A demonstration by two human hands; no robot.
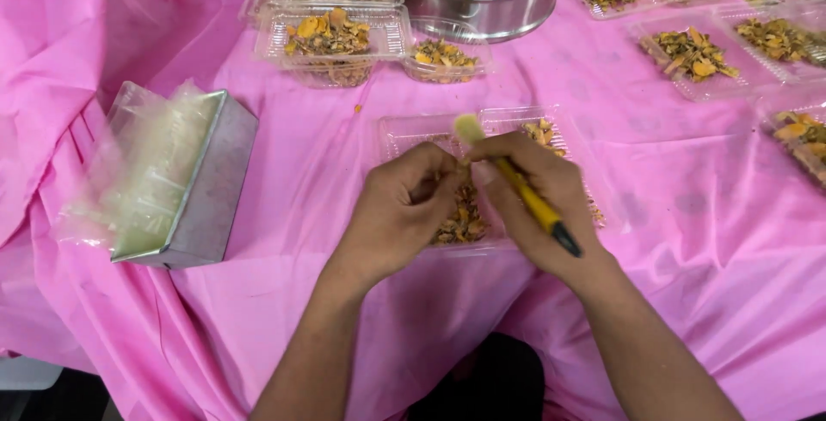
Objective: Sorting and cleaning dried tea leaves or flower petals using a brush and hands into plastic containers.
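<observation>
Hands meet over a clear tray point(404, 133) of dried orange pieces point(463, 223). Right hand point(538, 202) is clamped on a yellow brush point(527, 197), long axis running from five o'clock to eleven, bristles up; left hand point(400, 210), fingers pinched together, touches it from nine o'clock.

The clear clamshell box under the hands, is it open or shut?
Open. The clear clamshell box lies spread flat on the pink cloth, yellow-brown pieces showing beneath both hands.

Bright, even light, soft shadows, slight motion blur and mild edge distortion.
</observation>
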